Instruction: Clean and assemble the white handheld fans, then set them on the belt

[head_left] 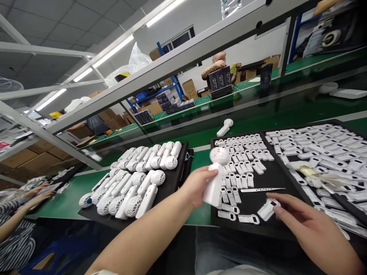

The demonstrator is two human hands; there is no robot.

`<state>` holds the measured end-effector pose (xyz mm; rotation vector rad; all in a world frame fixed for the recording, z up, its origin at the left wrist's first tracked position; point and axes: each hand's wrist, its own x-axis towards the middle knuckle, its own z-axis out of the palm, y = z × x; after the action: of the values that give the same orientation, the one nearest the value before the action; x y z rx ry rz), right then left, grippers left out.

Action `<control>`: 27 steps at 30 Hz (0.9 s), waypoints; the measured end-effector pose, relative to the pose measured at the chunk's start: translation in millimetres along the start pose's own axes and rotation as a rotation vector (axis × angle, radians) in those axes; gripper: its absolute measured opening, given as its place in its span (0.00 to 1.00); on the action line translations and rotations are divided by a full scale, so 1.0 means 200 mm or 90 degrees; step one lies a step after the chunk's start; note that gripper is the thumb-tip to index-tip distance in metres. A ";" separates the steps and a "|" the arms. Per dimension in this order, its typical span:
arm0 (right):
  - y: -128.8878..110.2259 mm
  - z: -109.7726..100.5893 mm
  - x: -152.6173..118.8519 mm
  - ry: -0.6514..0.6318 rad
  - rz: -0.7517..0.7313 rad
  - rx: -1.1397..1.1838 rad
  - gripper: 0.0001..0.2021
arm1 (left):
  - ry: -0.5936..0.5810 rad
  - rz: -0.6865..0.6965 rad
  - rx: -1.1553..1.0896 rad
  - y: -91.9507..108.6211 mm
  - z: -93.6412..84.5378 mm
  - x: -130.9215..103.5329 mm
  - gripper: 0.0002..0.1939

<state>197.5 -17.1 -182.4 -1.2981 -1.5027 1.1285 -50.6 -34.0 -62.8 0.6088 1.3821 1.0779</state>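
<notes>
My left hand (197, 185) is wrapped round the body of a white handheld fan (213, 187), its round head up and blurred. Between the thumb and fingers of my right hand (298, 215) is a small white plastic cover (268, 209) with a dark window, just above the near edge of a black mat (266, 179). Similar covers (245, 167) stand in rows on that mat, and a thin white perforated strip (262, 190) lies between them and my right hand. To the left, a black tray (169, 186) bears rows of white fans (138, 179).
Many loose white parts (323, 149) cover the right mat, with a dark-handled tool (346, 206). One fan (225, 127) lies beyond the mats. A metal shelf beam (160, 72) crosses above. A person (219, 65) handles boxes opposite; another person's hands (41, 194) are at far left.
</notes>
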 end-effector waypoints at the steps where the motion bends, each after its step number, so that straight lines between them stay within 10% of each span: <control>1: 0.00 0.00 0.00 0.004 0.022 0.022 0.21 | -0.021 -0.030 0.010 -0.02 0.05 0.02 0.22; 7: -0.05 0.05 -0.02 -0.015 0.153 0.302 0.25 | -0.149 -0.063 0.044 -0.13 0.25 0.11 0.26; 14: -0.22 0.14 0.04 -0.011 0.163 0.451 0.26 | -0.251 0.045 0.011 -0.21 0.24 0.16 0.24; 27: -0.19 0.22 0.02 0.066 0.100 0.337 0.14 | -0.142 0.167 0.100 -0.35 0.18 0.14 0.34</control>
<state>144.9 -20.5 -156.1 -1.0909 -0.9455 1.4178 -2.3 -31.5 -131.9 1.0160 1.2205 1.0757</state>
